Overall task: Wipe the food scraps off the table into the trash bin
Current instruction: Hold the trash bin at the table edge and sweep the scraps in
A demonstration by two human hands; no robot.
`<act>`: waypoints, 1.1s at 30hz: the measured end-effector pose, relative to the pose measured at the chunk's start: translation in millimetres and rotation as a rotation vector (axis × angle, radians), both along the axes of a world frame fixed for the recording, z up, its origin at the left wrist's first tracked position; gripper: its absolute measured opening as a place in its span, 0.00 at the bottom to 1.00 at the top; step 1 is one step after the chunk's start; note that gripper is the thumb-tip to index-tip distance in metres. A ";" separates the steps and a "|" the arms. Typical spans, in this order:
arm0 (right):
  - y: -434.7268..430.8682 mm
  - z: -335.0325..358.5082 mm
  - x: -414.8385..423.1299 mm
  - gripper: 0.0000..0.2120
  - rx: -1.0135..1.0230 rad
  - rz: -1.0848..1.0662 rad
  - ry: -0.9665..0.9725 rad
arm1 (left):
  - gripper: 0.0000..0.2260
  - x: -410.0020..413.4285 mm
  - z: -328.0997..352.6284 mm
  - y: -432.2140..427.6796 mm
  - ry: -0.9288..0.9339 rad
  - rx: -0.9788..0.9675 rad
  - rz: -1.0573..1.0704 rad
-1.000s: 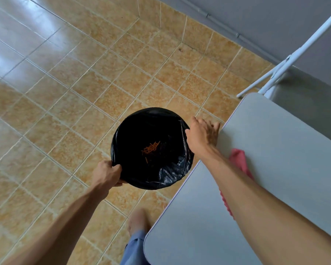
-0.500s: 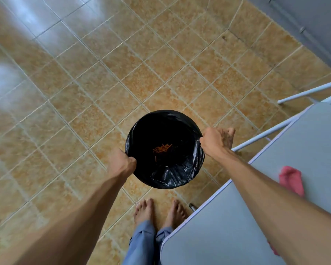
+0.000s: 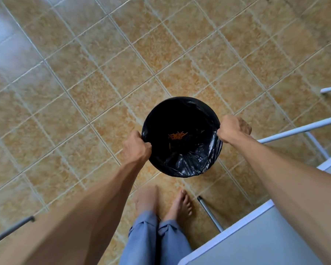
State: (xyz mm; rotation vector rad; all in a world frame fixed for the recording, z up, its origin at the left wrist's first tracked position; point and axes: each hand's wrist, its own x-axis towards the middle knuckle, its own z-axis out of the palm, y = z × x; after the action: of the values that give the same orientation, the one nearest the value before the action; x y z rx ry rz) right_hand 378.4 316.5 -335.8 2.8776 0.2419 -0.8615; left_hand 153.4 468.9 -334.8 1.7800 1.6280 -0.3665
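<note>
A round trash bin (image 3: 187, 161) lined with a black plastic bag is low over the tiled floor, seen from above. Orange food scraps (image 3: 177, 135) lie at its bottom. My left hand (image 3: 137, 147) grips the bin's left rim, fingers curled over the bag. My right hand (image 3: 232, 130) grips the right rim the same way. The grey table (image 3: 256, 243) shows only as a corner at the lower right. The pink cloth is out of view.
White table legs and a cross bar (image 3: 298, 131) run to the right of the bin. A grey leg (image 3: 209, 213) slants near my bare feet (image 3: 168, 201). A dark bar (image 3: 10, 230) crosses the lower left floor.
My right hand left the table edge and took the bin's right rim. The bin has moved down and away from the table. The view has tilted down; the pink cloth has left it.
</note>
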 end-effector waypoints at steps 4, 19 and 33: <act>3.4 1.4 5.8 0.10 -0.017 -0.051 0.010 | 0.07 -1.1 -4.0 -3.5 -0.003 0.030 -0.012; 7.0 113.8 -22.8 0.08 0.072 0.016 0.106 | 0.06 21.3 83.1 -5.2 -0.040 -0.159 -0.218; -130.5 241.7 -59.3 0.09 0.565 -0.144 -0.560 | 0.16 114.1 212.0 -139.4 -0.419 -0.085 -0.801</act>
State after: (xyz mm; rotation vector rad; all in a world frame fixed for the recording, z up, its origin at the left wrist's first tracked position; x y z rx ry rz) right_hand 319.1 186.0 -94.1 3.5378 0.2450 0.0535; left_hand 267.5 329.4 -122.9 2.1978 0.5617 -0.3699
